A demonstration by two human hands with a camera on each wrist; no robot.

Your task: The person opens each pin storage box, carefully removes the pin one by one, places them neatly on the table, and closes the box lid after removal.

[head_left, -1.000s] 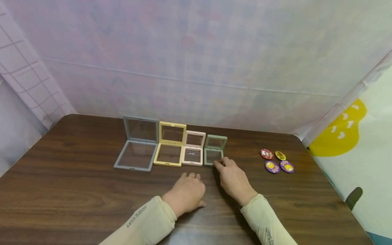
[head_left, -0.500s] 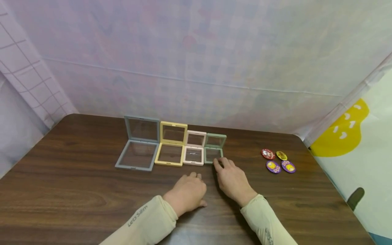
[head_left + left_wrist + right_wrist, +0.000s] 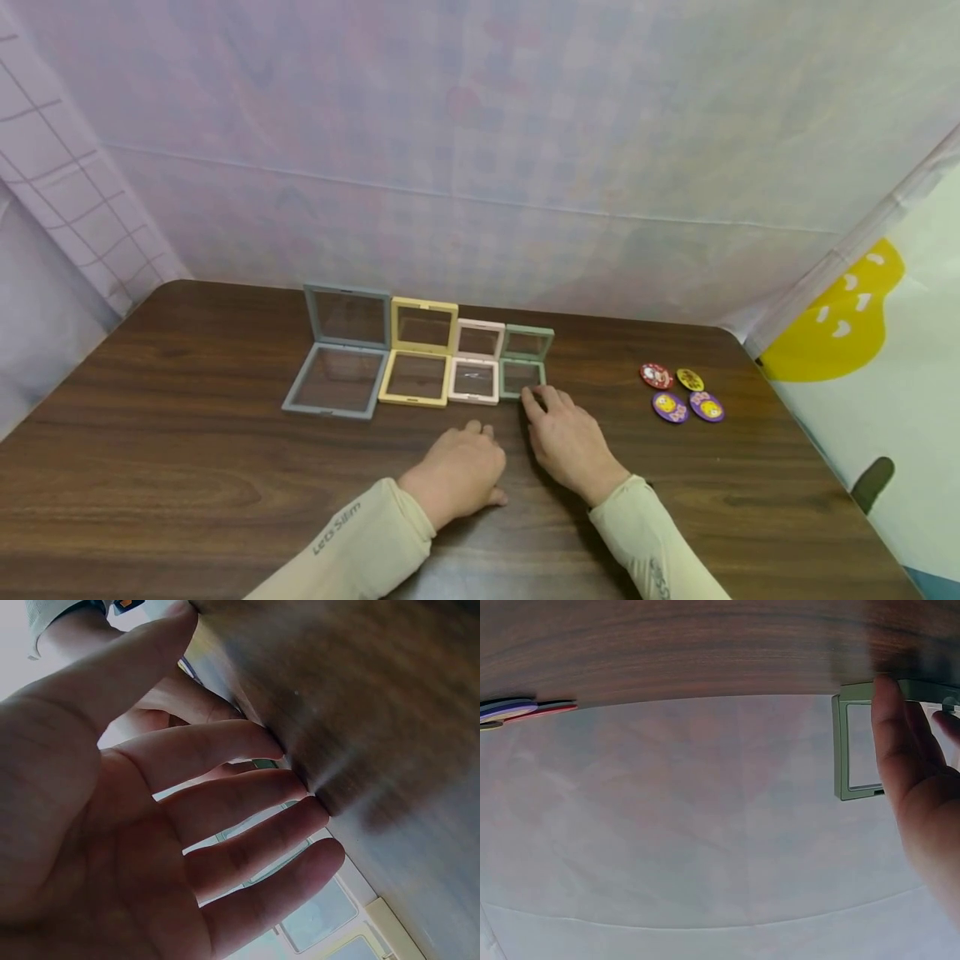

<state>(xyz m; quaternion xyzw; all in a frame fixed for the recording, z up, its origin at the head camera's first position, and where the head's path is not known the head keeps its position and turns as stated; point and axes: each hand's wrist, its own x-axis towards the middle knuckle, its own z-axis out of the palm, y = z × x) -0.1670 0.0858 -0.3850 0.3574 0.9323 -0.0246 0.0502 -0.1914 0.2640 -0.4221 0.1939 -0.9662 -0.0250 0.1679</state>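
A small green display frame (image 3: 529,330) stands opened like a book at the right end of a row, its lid upright. My right hand (image 3: 570,437) touches its front edge with extended fingertips; in the right wrist view a straight finger lies against the green frame (image 3: 841,750). To its left stand an opened pink frame (image 3: 474,401), a larger yellow frame (image 3: 412,402) and the largest, a blue-grey frame (image 3: 326,412). My left hand (image 3: 461,471) rests on the table in front of the pink frame, holding nothing. The left wrist view shows its fingers (image 3: 240,847) stretched out.
Several round badges lie grouped on the right of the wooden table (image 3: 187,467): a red badge (image 3: 656,377), a yellow badge (image 3: 690,380) and two purple badges (image 3: 670,407). A patterned cloth (image 3: 480,167) hangs behind the table's back edge.
The green frame has shifted slightly left and back, closer against the pink frame, with my right fingertips at its front edge. My left hand has stayed where it was.
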